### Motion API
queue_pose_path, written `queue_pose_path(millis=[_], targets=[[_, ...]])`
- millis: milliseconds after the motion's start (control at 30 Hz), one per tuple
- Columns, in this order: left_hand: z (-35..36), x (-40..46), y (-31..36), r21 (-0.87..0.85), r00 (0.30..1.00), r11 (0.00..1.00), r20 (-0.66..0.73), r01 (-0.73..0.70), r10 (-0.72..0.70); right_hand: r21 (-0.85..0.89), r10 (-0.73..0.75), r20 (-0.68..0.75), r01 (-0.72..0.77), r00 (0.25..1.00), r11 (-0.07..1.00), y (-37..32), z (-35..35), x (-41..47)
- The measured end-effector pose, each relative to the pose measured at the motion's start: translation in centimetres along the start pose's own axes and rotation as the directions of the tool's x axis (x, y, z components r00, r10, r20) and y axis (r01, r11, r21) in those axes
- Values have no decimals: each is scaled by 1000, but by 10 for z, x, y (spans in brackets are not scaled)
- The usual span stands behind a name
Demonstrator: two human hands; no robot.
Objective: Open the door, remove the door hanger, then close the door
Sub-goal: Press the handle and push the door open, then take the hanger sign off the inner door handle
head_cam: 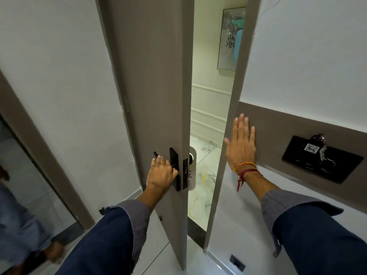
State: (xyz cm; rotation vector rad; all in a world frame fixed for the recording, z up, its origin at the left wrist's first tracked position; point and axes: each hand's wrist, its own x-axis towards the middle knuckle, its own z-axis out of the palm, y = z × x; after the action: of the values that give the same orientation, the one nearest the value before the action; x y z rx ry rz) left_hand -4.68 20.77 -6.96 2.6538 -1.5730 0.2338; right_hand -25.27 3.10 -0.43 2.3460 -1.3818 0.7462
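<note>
A tall taupe door [153,76] stands partly open, swung toward me, with a gap on its right. My left hand [161,172] is closed around the black lever handle [155,155] beside the black lock plate [174,167]. Behind the door's edge a white door hanger [192,171] hangs from the outer handle, mostly hidden. My right hand [241,142] lies flat, fingers spread, on the taupe wall band just right of the door frame [234,120].
A black wall panel [319,161] with a key tag and keys sits on the wall to the right. A mirror [21,195] fills the lower left. Through the gap: a marble floor [200,195] and a framed picture [231,38].
</note>
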Motion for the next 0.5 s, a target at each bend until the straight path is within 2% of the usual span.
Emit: queue_pose_path(millis=[500], targets=[[-13,-62,-65,37,998,998,-41,51,-49,52,28,-23,-27,999,998,10,10,-2]])
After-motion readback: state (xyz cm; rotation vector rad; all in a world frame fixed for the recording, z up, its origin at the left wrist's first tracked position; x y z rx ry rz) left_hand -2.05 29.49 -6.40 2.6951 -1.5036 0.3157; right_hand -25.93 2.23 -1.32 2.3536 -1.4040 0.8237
